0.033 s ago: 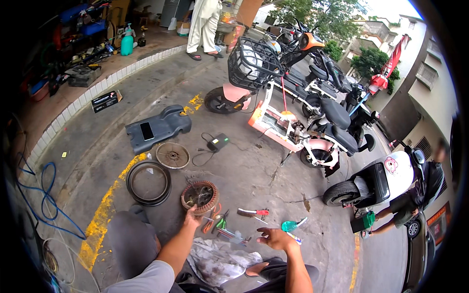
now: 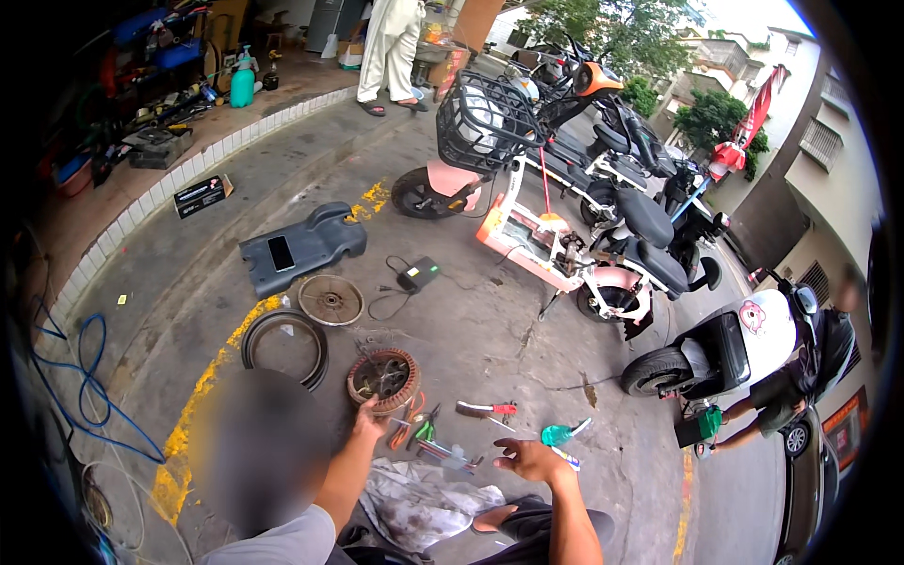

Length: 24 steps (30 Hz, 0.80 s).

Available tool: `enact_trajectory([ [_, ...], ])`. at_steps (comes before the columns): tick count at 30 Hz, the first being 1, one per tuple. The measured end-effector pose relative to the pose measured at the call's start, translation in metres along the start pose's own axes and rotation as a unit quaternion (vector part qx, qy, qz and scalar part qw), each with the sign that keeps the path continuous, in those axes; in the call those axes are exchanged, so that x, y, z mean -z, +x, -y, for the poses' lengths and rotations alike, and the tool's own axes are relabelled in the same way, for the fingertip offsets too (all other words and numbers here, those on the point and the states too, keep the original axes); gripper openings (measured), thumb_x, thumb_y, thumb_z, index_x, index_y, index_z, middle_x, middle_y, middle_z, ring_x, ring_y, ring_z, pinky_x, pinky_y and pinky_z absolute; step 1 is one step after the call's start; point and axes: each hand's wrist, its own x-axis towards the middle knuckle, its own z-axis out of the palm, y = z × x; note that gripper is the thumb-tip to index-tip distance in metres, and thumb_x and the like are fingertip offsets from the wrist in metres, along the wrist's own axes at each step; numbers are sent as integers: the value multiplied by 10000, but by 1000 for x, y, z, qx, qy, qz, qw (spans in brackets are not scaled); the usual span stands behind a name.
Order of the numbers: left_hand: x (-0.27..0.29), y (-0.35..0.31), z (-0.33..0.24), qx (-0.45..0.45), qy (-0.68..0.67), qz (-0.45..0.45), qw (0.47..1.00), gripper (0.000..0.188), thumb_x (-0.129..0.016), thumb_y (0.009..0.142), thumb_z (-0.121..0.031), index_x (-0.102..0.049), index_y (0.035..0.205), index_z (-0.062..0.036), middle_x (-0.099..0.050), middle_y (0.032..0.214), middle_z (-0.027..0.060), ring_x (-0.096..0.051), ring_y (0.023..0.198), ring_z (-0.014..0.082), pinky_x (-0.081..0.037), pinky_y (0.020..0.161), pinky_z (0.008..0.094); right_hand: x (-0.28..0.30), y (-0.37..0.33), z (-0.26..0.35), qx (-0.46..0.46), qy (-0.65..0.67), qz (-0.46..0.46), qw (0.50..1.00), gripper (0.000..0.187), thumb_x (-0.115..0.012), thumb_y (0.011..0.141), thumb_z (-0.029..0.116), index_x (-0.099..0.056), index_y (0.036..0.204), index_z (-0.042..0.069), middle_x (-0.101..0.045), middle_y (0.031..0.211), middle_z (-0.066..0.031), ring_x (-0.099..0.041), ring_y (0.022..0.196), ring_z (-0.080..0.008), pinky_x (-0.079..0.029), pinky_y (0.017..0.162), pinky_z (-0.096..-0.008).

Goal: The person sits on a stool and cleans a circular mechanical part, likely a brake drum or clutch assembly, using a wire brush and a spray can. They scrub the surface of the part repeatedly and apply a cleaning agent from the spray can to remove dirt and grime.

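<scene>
My left hand grips the near rim of a round motor stator with copper-coloured windings, tilted up from the ground. Nothing is in my right hand, which hovers palm down with its fingers apart. Close to it are a teal bottle with a pale nozzle and a wire brush with a red handle. Between my hands lie green-handled pliers, orange-handled pliers and several thin tools. Below them a stained white rag is spread out.
A black wheel rim, a metal motor cover and a black charger lie ahead. A phone rests on a grey plastic panel. A stripped pink scooter stands beyond. Blue hose coils left. Two people stand nearby.
A dark blurred patch now covers my left knee and part of the wheel rim's near edge. The view has shifted very slightly; both hands keep their places.
</scene>
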Motion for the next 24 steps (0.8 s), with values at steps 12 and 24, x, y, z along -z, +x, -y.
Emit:
enact_trajectory([
  [12, 0, 7, 8, 23, 12, -25, 999, 195, -717, 933, -299, -656, 1019, -135, -711, 1018, 15, -681, 953, 218, -545, 893, 400, -1, -3, -8, 1, -2, -8, 1000, 600, -649, 978, 480, -552, 1444, 115, -685, 1281, -200, -671, 1141, -381, -530, 960, -437],
  [24, -9, -14, 14, 4, 41, -31, 999, 277, -728, 931, -299, -634, 1138, -141, -654, 1207, 19, -596, 1181, 213, -401, 1133, 441, -2, -3, -9, 11, -10, -11, 1000, 604, -668, 965, 467, -558, 1434, 102, -689, 1270, -209, -675, 1136, -384, -533, 949, -439],
])
